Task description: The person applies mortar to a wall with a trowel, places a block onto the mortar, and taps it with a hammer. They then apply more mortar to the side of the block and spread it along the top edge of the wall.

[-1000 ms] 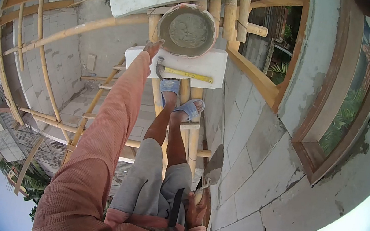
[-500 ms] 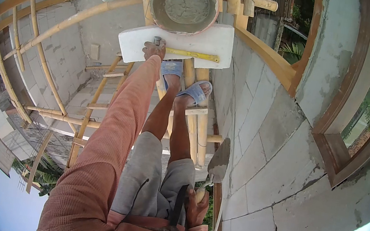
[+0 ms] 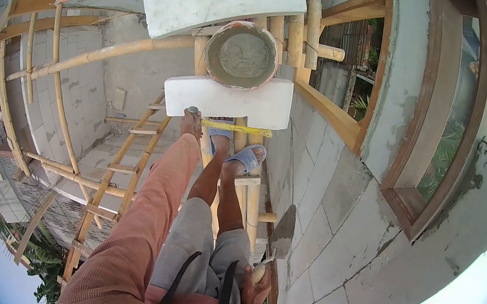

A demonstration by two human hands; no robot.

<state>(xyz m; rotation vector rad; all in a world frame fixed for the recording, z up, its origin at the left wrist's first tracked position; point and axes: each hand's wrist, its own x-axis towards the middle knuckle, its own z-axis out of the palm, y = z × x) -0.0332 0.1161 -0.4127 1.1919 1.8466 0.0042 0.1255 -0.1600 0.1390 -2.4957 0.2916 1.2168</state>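
Note:
My left hand [image 3: 192,125], at the end of a long pink sleeve, is closed around the head end of a hammer. The hammer's yellow handle [image 3: 237,128] points to the right, just off the near edge of a white block [image 3: 226,101]. Low by my right hip, my right hand [image 3: 256,287] grips a trowel by its handle. Grey mortar coats the trowel blade [image 3: 284,231], which points up along the block wall. Beyond the white block stands a round bucket [image 3: 241,58] with wet grey mortar inside.
A larger white block [image 3: 227,0] rests on bamboo poles behind the bucket. My sandalled feet stand on a narrow bamboo scaffold [image 3: 246,197]. To the right runs a block wall [image 3: 332,227] with a brown window frame [image 3: 405,175]. A ladder [image 3: 123,169] leans below left.
The hammer has come off the white block's top toward me, still in my left hand. My view has tilted, showing more beyond the bucket. My right hand keeps the trowel low.

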